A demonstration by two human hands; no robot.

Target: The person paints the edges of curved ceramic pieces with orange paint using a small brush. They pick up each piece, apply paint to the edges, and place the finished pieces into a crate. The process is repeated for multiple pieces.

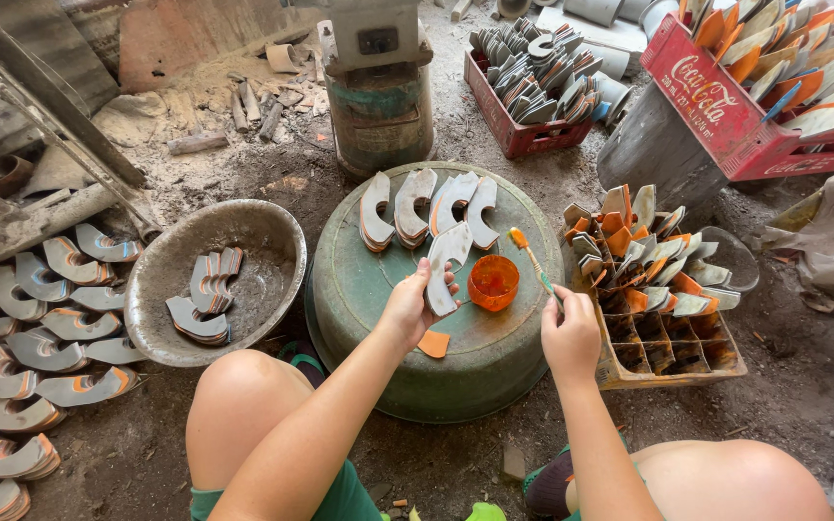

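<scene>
**Handling the curved piece at the basin**

Nearest, the person's two bare knees frame the work. The left hand (407, 307) is closed around a curved grey piece (446, 265), gripping its near end with thumb and fingers so that the far end stands up over the upturned green basin (378, 289). The right hand (571, 333) is closed on a brush (533, 260), held like a pen, with its orange tip pointing far and left, near the orange cup (493, 282). The cup stands on the basin just right of the piece. A flat orange scrap (433, 343) lies on the basin below the left hand.

Handling judgement: the piece looks thin, stiff and light, probably unfired or fired clay, so brittle at its narrow ends and edges. Grip it across the broad middle or at one end with the flat of the fingers. Avoid any freshly coated edge, which may be wet and slippery.

Farther on the basin, four stacks (427, 207) of like pieces lean side by side. To the left, a grey bowl (176, 260) holds a few more, and rows of pieces (41, 338) with orange edges lie on the ground. To the right, a divided crate (687, 362) holds upright pieces. At the far edge stand two red crates (716, 106), also filled.
</scene>
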